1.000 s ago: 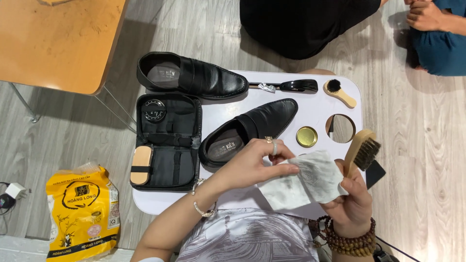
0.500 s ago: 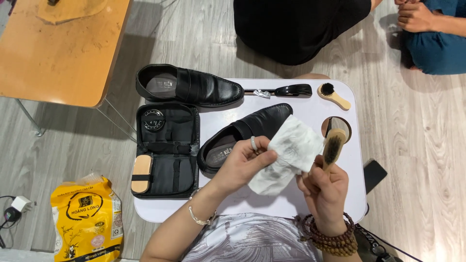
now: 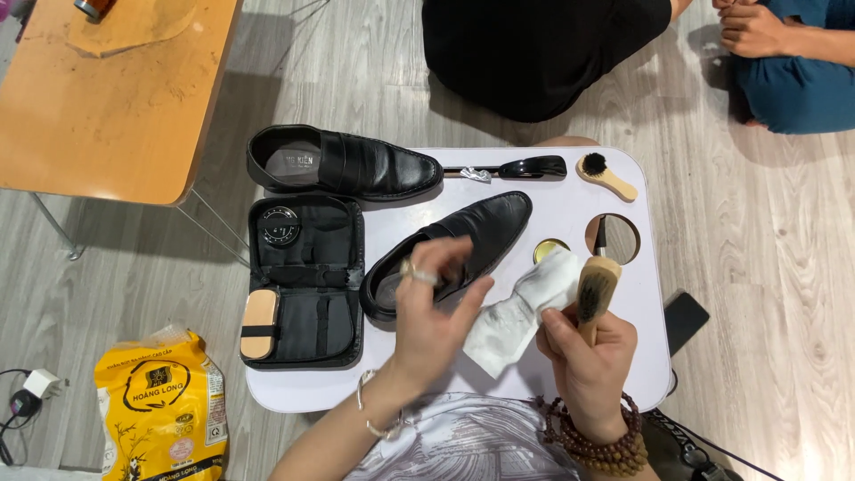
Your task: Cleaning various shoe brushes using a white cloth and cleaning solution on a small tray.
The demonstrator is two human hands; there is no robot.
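Note:
My right hand (image 3: 583,361) grips a wooden shoe brush (image 3: 595,289) upright, bristles facing left. A white stained cloth (image 3: 517,312) hangs between my hands, its top end by my right fingers. My left hand (image 3: 432,312), a ring on one finger, hovers with fingers spread over the heel opening of a black leather shoe (image 3: 485,227) on the white lap table (image 3: 570,200). I cannot tell whether it touches the shoe or the cloth. The second black shoe (image 3: 356,165) lies at the table's far left edge.
An open black kit case (image 3: 312,285) holds a round tin (image 3: 279,224) and a wooden brush (image 3: 260,322). A gold tin (image 3: 545,248), a black-handled tool (image 3: 525,167) and a small dauber brush (image 3: 606,175) lie on the table. Two people sit beyond. A yellow bag (image 3: 165,410) lies on the floor, left.
My left hand has let go of the cloth and moved left over the shoe. The right hand with the brush has shifted slightly and now has the cloth beside it.

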